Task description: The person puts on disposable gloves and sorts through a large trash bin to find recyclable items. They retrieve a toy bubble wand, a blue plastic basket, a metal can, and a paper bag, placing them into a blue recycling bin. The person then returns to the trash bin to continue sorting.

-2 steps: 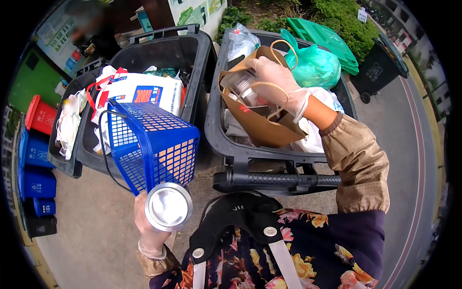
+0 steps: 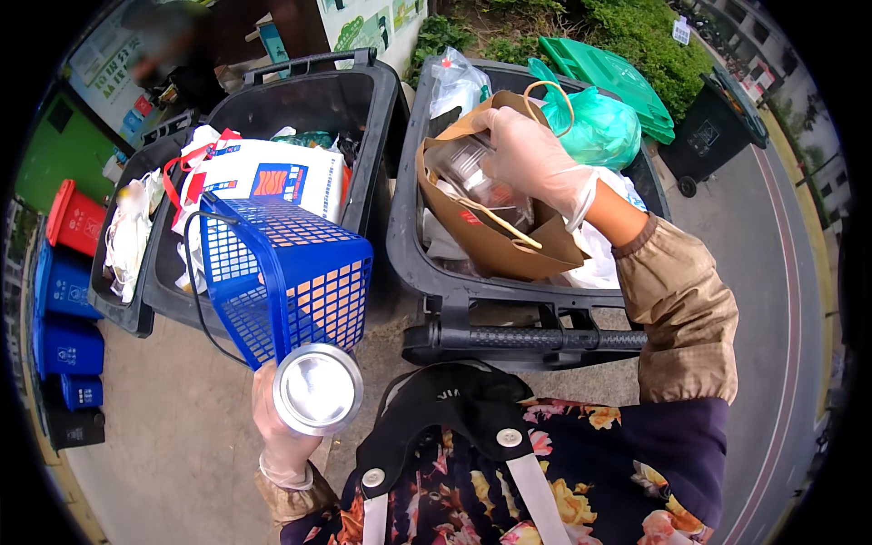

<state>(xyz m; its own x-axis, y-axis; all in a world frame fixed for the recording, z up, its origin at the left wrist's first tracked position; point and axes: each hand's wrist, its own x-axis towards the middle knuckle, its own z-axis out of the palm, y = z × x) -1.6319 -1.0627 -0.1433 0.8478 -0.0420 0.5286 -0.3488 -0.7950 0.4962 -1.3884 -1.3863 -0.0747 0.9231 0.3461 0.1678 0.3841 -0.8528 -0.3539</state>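
In my gloved left hand (image 2: 271, 416) is a metal can (image 2: 318, 391), its silvery round end facing up. The same hand grips the near edge of a blue plastic basket (image 2: 286, 272), which is tilted beside the left bin. My gloved right hand (image 2: 538, 168) is closed at the top of a brown paper bag (image 2: 495, 247) in the right bin, its fingertips at the far rim. Just under those fingers, clear plastic containers (image 2: 468, 163) lie inside the bag. My palm hides part of the bag's contents.
The dark right bin (image 2: 422, 277) also holds a green plastic bag (image 2: 595, 127). A white carrier bag (image 2: 272, 177) fills part of the left bin (image 2: 377, 118). Red (image 2: 77, 218) and blue bins (image 2: 73, 343) stand at far left. A person (image 2: 177, 54) is beyond the bins.
My right hand has shifted slightly right and down. The bag's near handle has dropped lower, and more of the clear containers shows. My left hand is almost unmoved.
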